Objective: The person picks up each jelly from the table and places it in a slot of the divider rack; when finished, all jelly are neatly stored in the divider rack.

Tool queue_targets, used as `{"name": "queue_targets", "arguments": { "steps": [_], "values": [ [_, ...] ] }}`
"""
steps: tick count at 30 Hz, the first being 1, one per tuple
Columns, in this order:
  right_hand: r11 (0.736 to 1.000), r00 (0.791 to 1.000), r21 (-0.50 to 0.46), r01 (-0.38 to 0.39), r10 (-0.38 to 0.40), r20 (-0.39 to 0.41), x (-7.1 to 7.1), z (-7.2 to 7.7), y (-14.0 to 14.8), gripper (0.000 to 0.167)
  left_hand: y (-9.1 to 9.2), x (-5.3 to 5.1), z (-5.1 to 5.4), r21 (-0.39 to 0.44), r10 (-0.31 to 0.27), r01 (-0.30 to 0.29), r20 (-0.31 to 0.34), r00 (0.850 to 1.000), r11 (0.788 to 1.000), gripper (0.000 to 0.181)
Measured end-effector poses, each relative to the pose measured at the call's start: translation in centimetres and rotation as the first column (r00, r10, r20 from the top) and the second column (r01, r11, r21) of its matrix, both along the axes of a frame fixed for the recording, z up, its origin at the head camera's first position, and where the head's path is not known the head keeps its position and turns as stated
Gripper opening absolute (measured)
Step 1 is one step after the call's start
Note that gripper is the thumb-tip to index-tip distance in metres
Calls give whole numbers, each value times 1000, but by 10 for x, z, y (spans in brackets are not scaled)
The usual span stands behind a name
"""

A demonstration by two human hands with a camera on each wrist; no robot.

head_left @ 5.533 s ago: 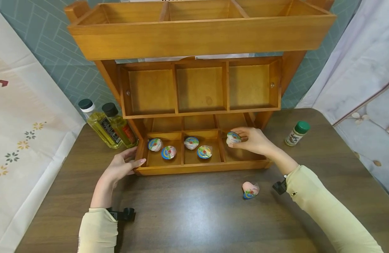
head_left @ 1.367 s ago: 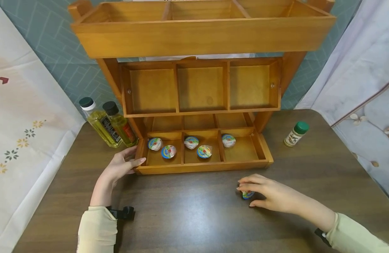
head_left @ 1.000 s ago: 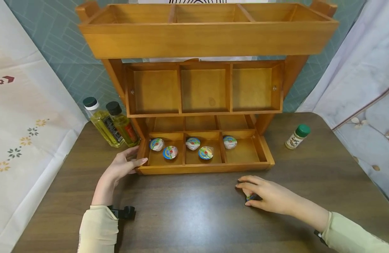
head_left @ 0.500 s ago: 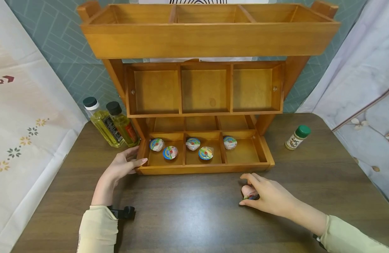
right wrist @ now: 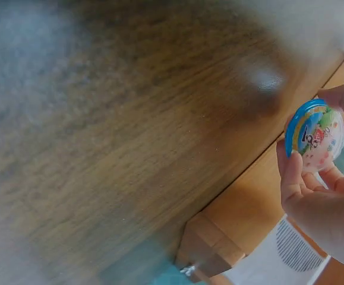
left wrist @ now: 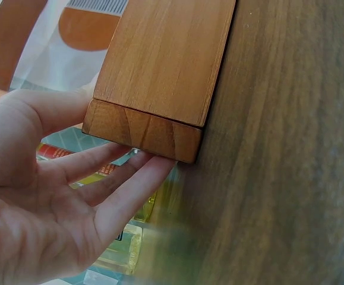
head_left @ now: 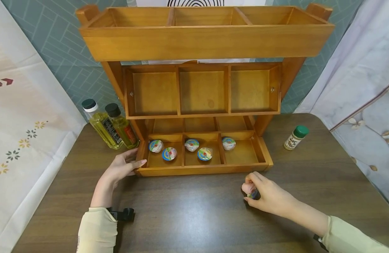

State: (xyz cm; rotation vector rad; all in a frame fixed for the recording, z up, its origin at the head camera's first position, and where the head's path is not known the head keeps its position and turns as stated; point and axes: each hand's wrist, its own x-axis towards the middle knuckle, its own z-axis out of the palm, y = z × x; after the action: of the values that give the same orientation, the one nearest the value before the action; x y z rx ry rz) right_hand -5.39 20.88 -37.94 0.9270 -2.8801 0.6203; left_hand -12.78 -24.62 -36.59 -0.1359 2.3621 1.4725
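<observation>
My right hand (head_left: 271, 196) pinches a small pink jelly cup (head_left: 246, 188) over the table, in front of the wooden rack's lower tray (head_left: 207, 170). In the right wrist view, thumb and fingers hold the cup (right wrist: 323, 139) by its sides, its blue-rimmed printed lid turned sideways. My left hand (head_left: 120, 167) grips the tray's left front corner, thumb on one side and fingers on the other, as the left wrist view shows at the wooden end (left wrist: 142, 130). Two jelly cups (head_left: 169, 154) lie in the left compartment, two (head_left: 205, 154) in the middle, one (head_left: 228, 143) in the right.
Above the tray stand a tilted middle tier (head_left: 203, 89) and a top tier (head_left: 207, 44), each with three compartments. Two oil bottles (head_left: 109, 131) stand left of the rack. A green-capped seasoning jar (head_left: 295, 138) stands on the table (head_left: 181, 214) to the right.
The right hand set one jelly cup into the right compartment, moved down to the cup on the table, and now pinches it. The left hand has stayed on the tray corner.
</observation>
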Motion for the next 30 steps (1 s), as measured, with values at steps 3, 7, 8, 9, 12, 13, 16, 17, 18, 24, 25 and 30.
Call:
{"name": "queue_targets", "arguments": {
  "steps": [3, 7, 8, 9, 12, 13, 16, 17, 18, 24, 25, 30],
  "values": [
    [1000, 1000, -4, 19, -19, -4, 1, 3, 2, 46, 0, 0, 0, -5, 6, -6, 3, 1000, 1000, 78],
    [999, 1000, -36, 19, -19, 0, 1, 7, 5, 46, 0, 0, -1, -8, 10, -10, 5, 1000, 1000, 79],
    [999, 1000, -52, 16, -15, 3, 0, 8, 5, 46, 0, 0, 0, -9, 10, -10, 5, 1000, 1000, 79],
    [998, 1000, -68, 8, -8, 4, 0, 9, 6, 45, 0, 0, 0, -8, 10, -10, 6, 1000, 1000, 79],
    [993, 1000, -121, -8, 7, -9, -2, 14, 9, 46, 0, 0, 0, -8, 8, -8, 8, 1000, 1000, 79],
    [990, 1000, -137, -17, 15, -17, -3, 16, 10, 46, 0, 0, 0, -7, 7, -7, 8, 1000, 1000, 79],
    [984, 997, -174, -47, 37, -62, -7, 23, 12, 50, 0, 0, 0, -7, 6, -6, 8, 1000, 1000, 78],
    [982, 996, -179, -57, 43, -79, -9, 26, 12, 52, 0, 0, 0, -6, 6, -6, 7, 1000, 1000, 78],
    [981, 994, -185, -65, 48, -98, -10, 28, 13, 53, 0, 0, 0, -4, 6, -6, 8, 1000, 1000, 78],
    [977, 988, -206, -50, 18, -155, -24, 41, 16, 58, 0, 0, 0, 5, 3, -3, 6, 1000, 1000, 79],
    [977, 989, -211, -36, 4, -149, -27, 42, 16, 58, 0, 0, 0, 7, 3, -3, 5, 1000, 1000, 79],
    [975, 995, -216, 47, -65, -78, -45, 45, 19, 56, 0, 0, 0, 3, 3, -3, -1, 1000, 1000, 79]
  ]
}}
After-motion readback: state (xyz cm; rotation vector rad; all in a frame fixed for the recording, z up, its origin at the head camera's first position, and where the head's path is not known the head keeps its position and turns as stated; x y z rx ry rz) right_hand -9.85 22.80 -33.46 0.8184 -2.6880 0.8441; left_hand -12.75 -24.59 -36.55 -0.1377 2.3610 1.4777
